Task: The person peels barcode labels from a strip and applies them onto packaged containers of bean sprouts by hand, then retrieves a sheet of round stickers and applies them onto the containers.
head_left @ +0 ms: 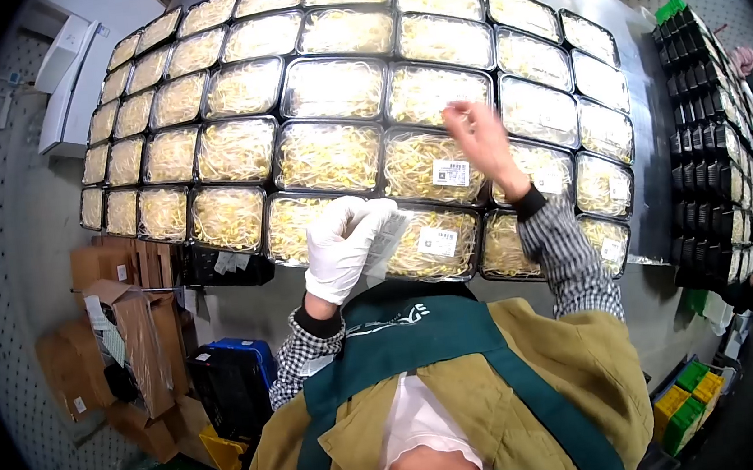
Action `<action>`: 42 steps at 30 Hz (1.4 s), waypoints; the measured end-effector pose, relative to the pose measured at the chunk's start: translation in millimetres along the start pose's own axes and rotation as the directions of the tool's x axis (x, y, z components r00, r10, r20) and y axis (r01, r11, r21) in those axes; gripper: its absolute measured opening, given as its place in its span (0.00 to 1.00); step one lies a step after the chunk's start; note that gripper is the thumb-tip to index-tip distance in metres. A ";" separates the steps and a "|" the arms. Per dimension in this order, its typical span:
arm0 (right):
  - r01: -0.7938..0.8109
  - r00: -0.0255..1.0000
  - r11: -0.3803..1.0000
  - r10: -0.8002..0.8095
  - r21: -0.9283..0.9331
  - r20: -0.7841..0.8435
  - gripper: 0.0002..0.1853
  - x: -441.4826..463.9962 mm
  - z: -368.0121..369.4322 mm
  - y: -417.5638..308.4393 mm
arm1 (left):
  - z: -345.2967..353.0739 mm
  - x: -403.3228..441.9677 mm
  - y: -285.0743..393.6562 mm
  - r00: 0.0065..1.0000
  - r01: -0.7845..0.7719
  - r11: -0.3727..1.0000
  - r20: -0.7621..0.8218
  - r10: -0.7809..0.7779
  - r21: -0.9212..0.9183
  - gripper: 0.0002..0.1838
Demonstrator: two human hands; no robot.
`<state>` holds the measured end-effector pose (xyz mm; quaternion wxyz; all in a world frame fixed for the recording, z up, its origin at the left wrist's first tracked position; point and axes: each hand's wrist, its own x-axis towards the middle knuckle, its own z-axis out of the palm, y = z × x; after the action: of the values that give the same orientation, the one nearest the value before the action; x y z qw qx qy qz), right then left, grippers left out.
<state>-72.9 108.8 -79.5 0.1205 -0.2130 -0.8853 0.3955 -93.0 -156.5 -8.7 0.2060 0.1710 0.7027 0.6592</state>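
My left hand (pixel 338 243), in a white glove, pinches a strip of labels (pixel 388 245) above the front row of trays. My bare right hand (pixel 484 141) is raised over the trays further right, its fingers bent together and blurred. Whatever they may hold is too small to make out. Black trays of bean sprouts under clear film cover the table in several rows. A white label lies on the tray (pixel 418 151) just below my right hand, and on the tray (pixel 415 254) near the front edge. The sprout tray (pixel 332 153) between my hands shows no label.
Black trays (pixel 698 140) of sprouts stand stacked on the right, beside the metal table (pixel 646 118). Cardboard boxes (pixel 133 340) and a black crate (pixel 229 394) sit at lower left. Green and yellow crates (pixel 687 404) are at lower right. Another person is at the far right.
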 end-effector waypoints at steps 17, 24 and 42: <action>0.159 0.915 0.751 -0.356 -0.641 -0.189 0.19 166.0 -20.1 85.1 | -8.4 13.8 30.6 0.959 0.216 0.955 0.227 -0.169 -0.202 0.19; 0.005 0.918 0.918 -0.162 0.396 0.362 0.16 57.1 -14.1 -6.9 | 3.7 28.8 3.4 0.998 0.038 0.970 -0.057 -0.025 0.239 0.02; 0.053 0.962 0.647 -0.236 -0.761 -0.134 0.24 291.3 -21.8 102.9 | -41.8 13.3 35.0 0.968 0.251 0.959 0.040 -0.248 -0.134 0.19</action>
<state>-292.1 321.9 -129.4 0.1511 -0.2144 -0.9641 -0.0423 -127.0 -182.9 27.2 0.3069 0.0737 0.6690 0.6730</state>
